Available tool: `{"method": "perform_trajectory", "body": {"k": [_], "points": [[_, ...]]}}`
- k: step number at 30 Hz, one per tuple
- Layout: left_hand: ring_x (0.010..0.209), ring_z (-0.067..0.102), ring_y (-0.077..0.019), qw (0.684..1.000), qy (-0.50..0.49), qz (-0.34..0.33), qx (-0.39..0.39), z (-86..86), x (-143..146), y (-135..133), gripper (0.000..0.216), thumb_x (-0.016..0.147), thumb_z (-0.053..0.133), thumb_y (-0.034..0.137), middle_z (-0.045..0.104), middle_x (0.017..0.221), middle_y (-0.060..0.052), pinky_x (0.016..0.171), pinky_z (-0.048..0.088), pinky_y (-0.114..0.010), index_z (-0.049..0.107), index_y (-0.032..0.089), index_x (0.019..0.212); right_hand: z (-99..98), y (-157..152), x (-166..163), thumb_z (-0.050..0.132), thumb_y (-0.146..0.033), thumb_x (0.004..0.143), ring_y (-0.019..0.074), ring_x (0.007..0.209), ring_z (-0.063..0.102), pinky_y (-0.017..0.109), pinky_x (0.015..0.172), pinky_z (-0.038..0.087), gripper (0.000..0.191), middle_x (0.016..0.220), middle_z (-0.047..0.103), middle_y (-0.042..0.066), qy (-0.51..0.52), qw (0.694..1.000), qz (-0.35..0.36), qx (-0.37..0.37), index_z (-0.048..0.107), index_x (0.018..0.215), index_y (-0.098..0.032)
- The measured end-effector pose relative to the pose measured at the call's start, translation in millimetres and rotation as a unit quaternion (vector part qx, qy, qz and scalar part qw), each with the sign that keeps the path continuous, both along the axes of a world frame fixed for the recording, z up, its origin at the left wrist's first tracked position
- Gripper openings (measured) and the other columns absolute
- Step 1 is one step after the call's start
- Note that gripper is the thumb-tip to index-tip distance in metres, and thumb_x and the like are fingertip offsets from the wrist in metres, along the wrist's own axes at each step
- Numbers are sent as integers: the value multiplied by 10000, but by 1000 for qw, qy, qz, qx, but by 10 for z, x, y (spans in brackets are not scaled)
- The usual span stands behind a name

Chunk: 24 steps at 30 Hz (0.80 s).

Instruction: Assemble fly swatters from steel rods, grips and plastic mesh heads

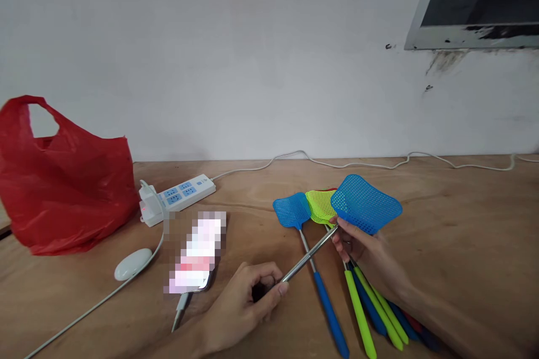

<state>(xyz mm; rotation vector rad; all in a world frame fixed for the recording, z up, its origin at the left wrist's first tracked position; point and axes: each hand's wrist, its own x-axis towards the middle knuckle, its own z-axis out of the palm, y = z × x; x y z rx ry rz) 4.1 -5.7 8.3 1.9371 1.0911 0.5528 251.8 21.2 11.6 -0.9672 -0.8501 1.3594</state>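
A blue fly swatter [365,203] with a telescopic metal rod [309,255] is held just above the wooden table [463,219]. My right hand [357,244] pinches it at the base of the mesh head. My left hand [246,305] is closed around the lower end of the rod. Under it, several more swatters lie fanned on the table: a blue one [292,210] with a blue handle [330,314], a yellow-green one [320,205], and green handles [360,314] beside it.
A red plastic bag [63,185] stands at the left. A white power strip [177,196] with a plugged charger lies near it, its cable running along the wall. A white oval device [132,263] and a phone [197,261] lie in front.
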Motion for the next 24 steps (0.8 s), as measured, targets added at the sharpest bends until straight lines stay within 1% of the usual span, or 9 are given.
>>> {"method": "perform_trajectory", "body": {"k": [2, 4, 6, 9, 12, 17, 20, 22, 24], "points": [[600, 472, -127, 1000, 21, 4, 19, 15, -17, -7, 391, 984, 477, 508, 543, 597, 43, 681, 391, -261, 566, 195, 768, 13, 19, 22, 852, -454, 687, 129, 526, 564, 228, 437, 441, 315, 624, 650, 4, 25, 1000, -11, -3, 739, 797, -181], [671, 491, -146, 998, 40, 8, 37, 25, -35, -11, 357, 968, 497, 525, 563, 681, 27, 645, 383, -252, 626, 207, 869, 26, 44, 48, 855, -466, 666, 122, 497, 543, 225, 423, 439, 325, 591, 631, -8, 42, 998, -34, -15, 723, 763, -185], [738, 506, -162, 997, 57, 14, 43, 25, -47, -10, 346, 958, 510, 531, 573, 756, 11, 624, 380, -245, 655, 217, 940, 30, 70, 76, 857, -473, 648, 118, 491, 532, 213, 418, 443, 330, 566, 614, -12, 61, 996, -61, -27, 718, 741, -188], [733, 502, -163, 997, 67, 20, 45, 5, -53, 1, 372, 987, 461, 512, 563, 744, 12, 632, 376, -251, 646, 207, 884, 14, 104, 116, 863, -453, 637, 104, 500, 513, 180, 410, 444, 311, 554, 593, -19, 93, 990, -99, -24, 720, 729, -192], [707, 499, -159, 996, 61, 21, 61, -29, -59, 12, 389, 1017, 410, 486, 560, 722, 21, 667, 379, -265, 620, 202, 856, -5, 118, 138, 880, -412, 633, 85, 492, 482, 154, 393, 429, 288, 560, 575, -30, 116, 986, -117, -17, 718, 731, -194], [812, 563, -182, 996, 45, 32, 75, -86, -81, 12, 359, 1036, 383, 473, 637, 856, 7, 737, 409, -276, 612, 216, 932, -18, 113, 113, 879, -406, 664, 74, 486, 469, 134, 377, 404, 283, 559, 560, -34, 123, 986, -109, -13, 713, 754, -195], [876, 581, -199, 995, 37, 44, 84, -110, -87, 14, 352, 1033, 385, 481, 666, 947, -3, 760, 424, -282, 615, 224, 959, -17, 115, 88, 864, -426, 695, 67, 479, 454, 129, 378, 391, 286, 560, 548, -43, 121, 986, -116, 6, 701, 772, -204], [875, 584, -205, 994, 37, 53, 92, -120, -87, 12, 354, 1031, 383, 484, 669, 946, -7, 756, 426, -288, 613, 225, 957, -7, 100, 66, 856, -443, 709, 67, 479, 459, 133, 380, 388, 293, 568, 553, -46, 110, 987, -116, 25, 690, 779, -211], [849, 584, -206, 993, 37, 55, 101, -124, -83, 6, 362, 1033, 370, 480, 667, 921, -9, 747, 425, -293, 608, 222, 945, 5, 57, 30, 839, -463, 730, 68, 476, 469, 143, 383, 393, 304, 584, 569, -43, 82, 993, -80, 40, 697, 815, -208]]}}
